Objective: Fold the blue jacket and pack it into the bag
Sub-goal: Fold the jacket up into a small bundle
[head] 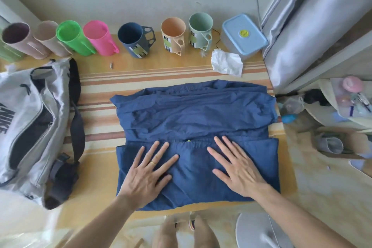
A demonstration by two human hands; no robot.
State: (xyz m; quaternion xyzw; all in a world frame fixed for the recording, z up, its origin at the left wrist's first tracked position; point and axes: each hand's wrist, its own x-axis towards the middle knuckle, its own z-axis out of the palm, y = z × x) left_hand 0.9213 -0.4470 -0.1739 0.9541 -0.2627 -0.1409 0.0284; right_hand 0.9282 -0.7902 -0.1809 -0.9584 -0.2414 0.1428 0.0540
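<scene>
The blue jacket (193, 119) lies flat and partly folded into a rough rectangle at the middle of the table, its near portion doubled over along a crosswise seam, the fabric lightly creased. The grey bag (30, 127), dark-strapped with black lettering, slumps just to its left, its zip apparently open.

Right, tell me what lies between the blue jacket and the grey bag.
In the head view, only bare striped tabletop separates the blue jacket from the grey bag; the bag's dark strap hangs along its near edge. Nothing else sits there.
</scene>
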